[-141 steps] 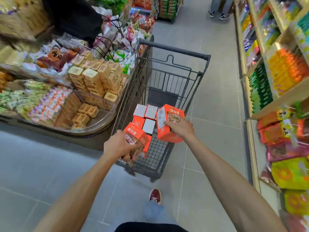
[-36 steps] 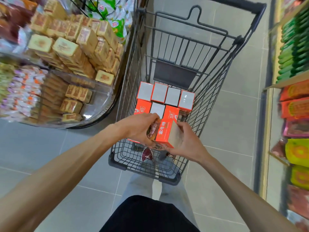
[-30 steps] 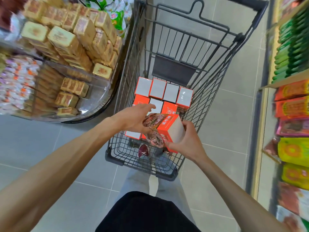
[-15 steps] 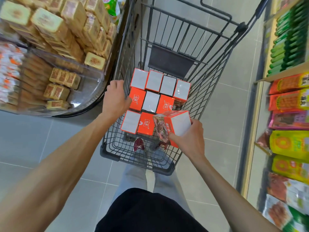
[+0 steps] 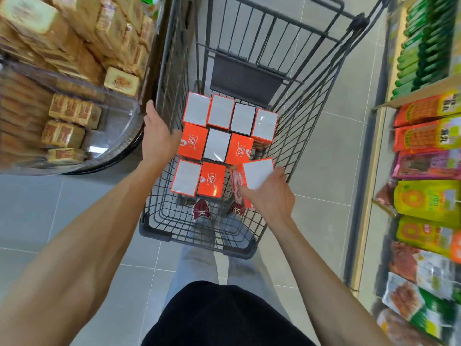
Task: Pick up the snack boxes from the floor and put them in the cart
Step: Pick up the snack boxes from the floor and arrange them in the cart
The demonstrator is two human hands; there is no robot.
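A dark wire cart [image 5: 159, 231] stands right in front of me, seen from above. Several orange snack boxes [image 5: 217, 143] with white or orange tops stand packed in rows on its floor. My right hand [image 5: 270, 196] grips one more orange snack box [image 5: 257, 172], low inside the cart at the right end of the near row. My left hand [image 5: 156, 136] hovers over the cart's left rim, fingers spread and holding nothing.
A round display bin [image 5: 74, 116] stacked with tan wrapped cakes presses against the cart's left side. Shelves [image 5: 424, 171] of bright snack bags and green packs line the right. My feet show through the cart's wire floor. Grey tiled floor lies around.
My left hand let go of the box and pulled back to the cart's left rim, now spread apart. My right hand has lowered the box into the near row's right end.
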